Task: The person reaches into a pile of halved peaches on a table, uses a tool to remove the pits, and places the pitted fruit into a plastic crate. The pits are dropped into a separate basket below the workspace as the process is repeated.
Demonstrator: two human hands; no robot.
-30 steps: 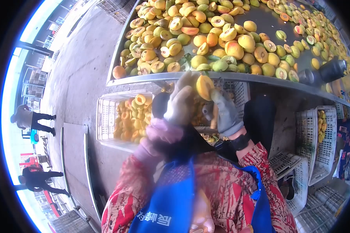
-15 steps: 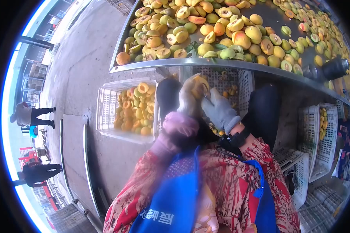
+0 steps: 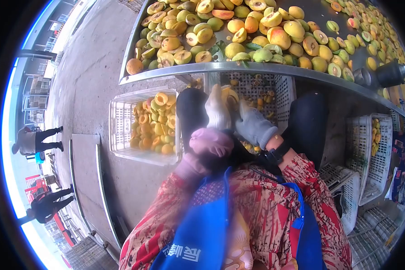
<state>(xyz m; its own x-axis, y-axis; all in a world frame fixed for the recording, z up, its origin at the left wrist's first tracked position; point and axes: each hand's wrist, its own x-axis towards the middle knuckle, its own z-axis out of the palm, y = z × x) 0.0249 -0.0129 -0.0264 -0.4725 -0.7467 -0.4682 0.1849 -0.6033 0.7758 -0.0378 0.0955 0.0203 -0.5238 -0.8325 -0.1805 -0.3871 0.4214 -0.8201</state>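
Between my knees, my gloved left hand is closed around a yellow apricot piece, partly hidden by the fingers. My gloved right hand is right beside the fruit with its fingers curled; whatever it may hold is hidden. Below both hands, a crate contains scattered fruit scraps. To the left, a white crate holds many halved apricots. Above my hands, whole and halved apricots are heaped on a metal-edged table.
A dark cylindrical container lies near the table's right edge. White crates stand at the right, with yellow fruit in one. Two people, one in a light top, one in dark clothes, stand far left. Metal rails cross the floor.
The view has shifted slightly. My right hand has moved a little down and away from the fruit, while my left hand still holds it. The far person in dark clothes has changed stance.
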